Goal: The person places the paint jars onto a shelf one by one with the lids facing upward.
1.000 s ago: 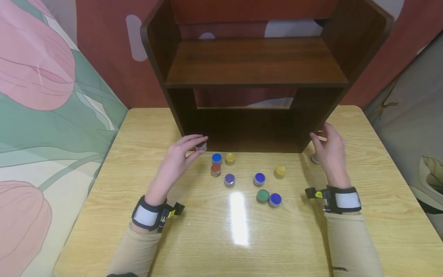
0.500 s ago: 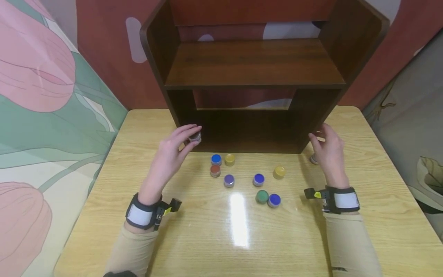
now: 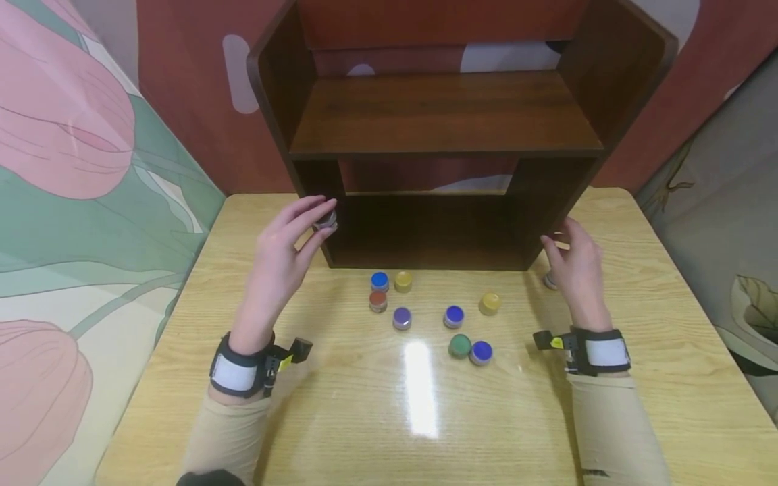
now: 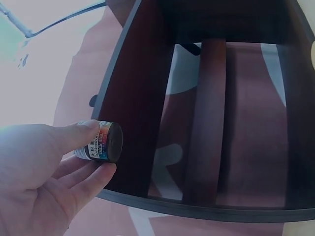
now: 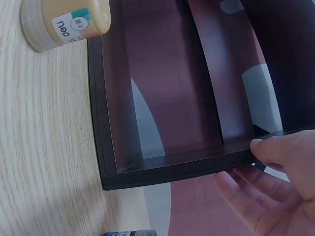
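My left hand (image 3: 276, 253) pinches a small paint jar (image 4: 104, 142) between thumb and fingers. The jar has a dark lid and a colourful printed label; it lies on its side in the left wrist view, in front of the left panel of a dark brown wooden shelf (image 3: 450, 111). At the other end my right hand (image 3: 577, 270) grips the edge of the shelf's right panel, thumb on the inner side and fingers on the outer side. Another paint jar (image 3: 550, 281) stands on the table beside this hand, mostly hidden by it.
Several paint jars stand on the wooden table (image 3: 365, 418) before the shelf: blue (image 3: 379, 281), yellow (image 3: 403, 281), brown-red (image 3: 378, 301), purple (image 3: 402, 318), green (image 3: 460, 345) and more. A patterned wall (image 3: 182, 135) rises behind and at the left.
My left hand has moved up and to the left with the paint jar, from the shelf's lower front to its left panel. The right hand stays at the right panel.
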The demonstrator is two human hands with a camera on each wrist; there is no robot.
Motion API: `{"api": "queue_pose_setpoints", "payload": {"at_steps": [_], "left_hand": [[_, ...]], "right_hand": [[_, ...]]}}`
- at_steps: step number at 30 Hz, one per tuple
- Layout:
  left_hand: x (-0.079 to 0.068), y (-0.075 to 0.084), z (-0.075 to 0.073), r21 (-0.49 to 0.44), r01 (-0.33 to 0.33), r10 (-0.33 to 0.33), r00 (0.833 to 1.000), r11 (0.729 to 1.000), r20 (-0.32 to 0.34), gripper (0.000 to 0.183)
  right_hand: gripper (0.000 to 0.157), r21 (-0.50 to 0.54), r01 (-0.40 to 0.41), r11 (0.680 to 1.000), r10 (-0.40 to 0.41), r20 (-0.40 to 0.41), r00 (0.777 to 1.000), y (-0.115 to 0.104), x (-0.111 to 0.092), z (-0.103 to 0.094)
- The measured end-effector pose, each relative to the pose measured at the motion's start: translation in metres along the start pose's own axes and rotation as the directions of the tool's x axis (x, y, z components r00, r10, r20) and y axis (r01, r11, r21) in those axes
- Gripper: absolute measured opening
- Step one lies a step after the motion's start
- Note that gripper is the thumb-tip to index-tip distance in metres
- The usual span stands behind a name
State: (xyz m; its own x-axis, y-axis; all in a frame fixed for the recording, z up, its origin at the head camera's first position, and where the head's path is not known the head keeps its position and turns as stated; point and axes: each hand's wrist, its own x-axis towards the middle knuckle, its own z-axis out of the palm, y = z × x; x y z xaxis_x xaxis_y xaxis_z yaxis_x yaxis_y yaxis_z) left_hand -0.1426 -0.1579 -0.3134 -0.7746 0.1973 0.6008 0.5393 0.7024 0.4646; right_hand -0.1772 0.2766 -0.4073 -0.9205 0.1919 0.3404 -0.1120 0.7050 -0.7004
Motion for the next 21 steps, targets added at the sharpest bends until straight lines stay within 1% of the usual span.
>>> {"api": "queue_pose_setpoints", "payload": {"at_steps": [10,17,21], "left_hand": [[0.013,0.005,-0.01,0.012,-0.018,0.018,0.997,1.0,-0.071,0.043],[0.026,0.012,-0.017,0.031,-0.008,0.011,0.995,0.999,-0.096,0.043],[0.033,0.014,-0.021,0.036,-0.017,0.022,0.993,0.999,-0.119,0.044]], "right_hand": [[0.036,0.006,0.004,1.0,-0.004,-0.003,1.0,0.002,0.0,0.001],[0.035,0.011,-0.001,1.0,0.001,-0.002,1.0,0.001,0.0,0.0],[0.036,0.015,-0.002,1.0,0.002,0.0,1.0,0.001,0.0,0.0]]}}
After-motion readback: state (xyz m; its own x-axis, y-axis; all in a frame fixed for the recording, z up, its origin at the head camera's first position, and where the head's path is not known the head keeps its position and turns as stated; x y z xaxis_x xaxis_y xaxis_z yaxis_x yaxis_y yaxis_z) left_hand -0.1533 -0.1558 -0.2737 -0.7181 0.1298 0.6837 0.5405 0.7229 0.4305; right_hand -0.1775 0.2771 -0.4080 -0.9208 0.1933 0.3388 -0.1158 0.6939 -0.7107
